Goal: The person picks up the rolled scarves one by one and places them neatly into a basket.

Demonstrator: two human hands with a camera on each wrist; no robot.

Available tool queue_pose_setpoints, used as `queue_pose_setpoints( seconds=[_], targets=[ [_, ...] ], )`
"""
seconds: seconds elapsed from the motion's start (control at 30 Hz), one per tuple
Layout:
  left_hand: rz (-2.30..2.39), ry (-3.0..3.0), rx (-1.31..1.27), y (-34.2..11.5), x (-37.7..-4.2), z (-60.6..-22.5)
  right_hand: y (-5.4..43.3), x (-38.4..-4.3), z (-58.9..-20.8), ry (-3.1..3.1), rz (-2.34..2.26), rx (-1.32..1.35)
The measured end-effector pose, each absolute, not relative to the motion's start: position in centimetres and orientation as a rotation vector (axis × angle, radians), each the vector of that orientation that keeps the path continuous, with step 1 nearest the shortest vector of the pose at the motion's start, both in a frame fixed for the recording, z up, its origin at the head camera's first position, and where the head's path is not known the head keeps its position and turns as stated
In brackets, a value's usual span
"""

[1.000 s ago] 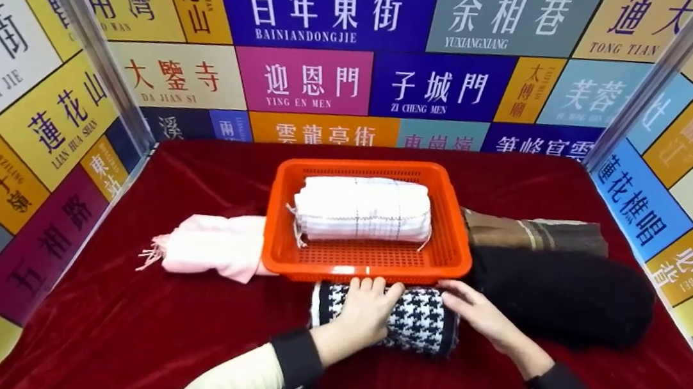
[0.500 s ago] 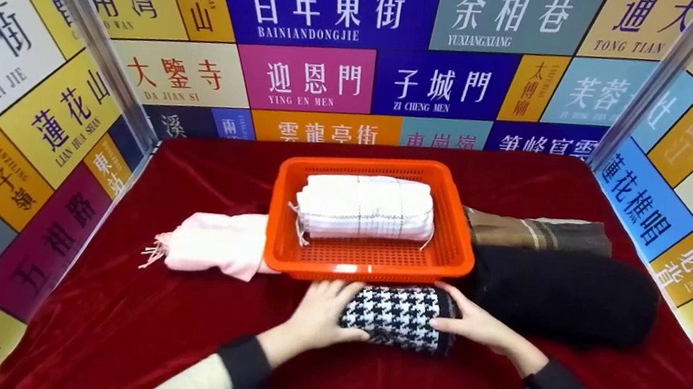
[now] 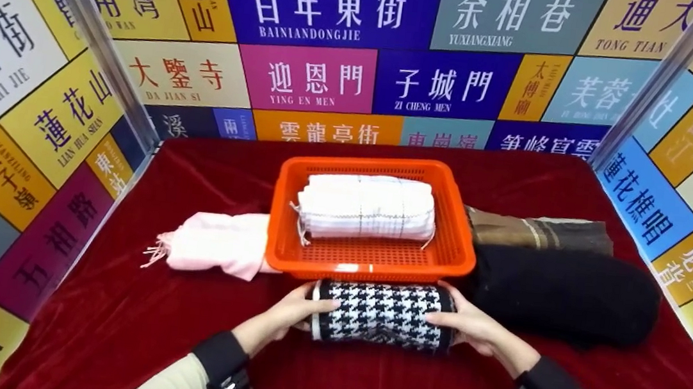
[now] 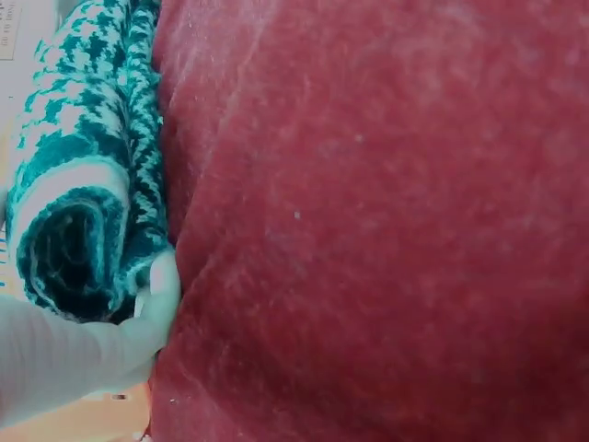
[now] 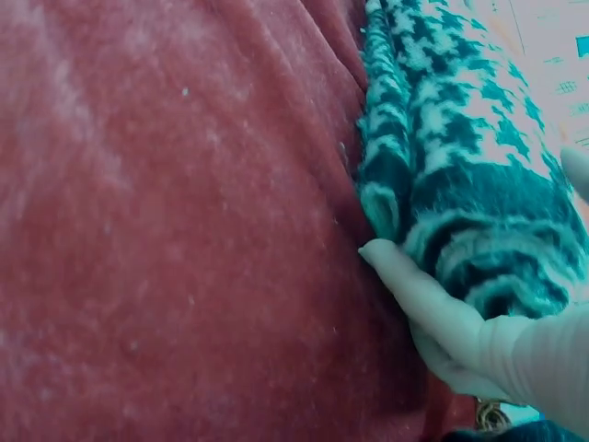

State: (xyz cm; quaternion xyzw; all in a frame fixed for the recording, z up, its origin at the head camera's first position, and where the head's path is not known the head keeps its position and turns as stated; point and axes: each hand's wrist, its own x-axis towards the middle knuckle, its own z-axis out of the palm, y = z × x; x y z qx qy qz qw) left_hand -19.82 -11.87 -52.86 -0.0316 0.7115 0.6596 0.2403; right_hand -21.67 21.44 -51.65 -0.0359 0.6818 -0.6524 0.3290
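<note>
A rolled black-and-white houndstooth scarf lies in front of the orange basket, on a dark red velvet cloth. My left hand grips the roll's left end, its thumb over the top. At the other end my right hand holds it the same way. The left wrist view shows the spiral end of the scarf, with fingers reaching to its lower edge by the cloth. In the right wrist view, fingers reach under the layered end of the scarf. Inside the basket rests a rolled white checked cloth.
A pink fringed scarf lies left of the basket. On the right are a brown roll and, nearer, a thick black roll. Panels of printed signs stand behind and on both sides of the velvet cloth.
My left hand has moved from the top of the houndstooth scarf out to its left end. My right hand has taken hold of the right end. Basket and other rolls stay put.
</note>
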Motion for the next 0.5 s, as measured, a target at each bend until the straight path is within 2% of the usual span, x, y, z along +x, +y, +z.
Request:
queue_pose_setpoints(
  seconds=[0.5],
  targets=[
    [1.853,1.815,-0.075,-10.5,-20.0,-52.0,21.0,-21.6,-51.3,1.927,-1.669,-0.04]
  ],
)
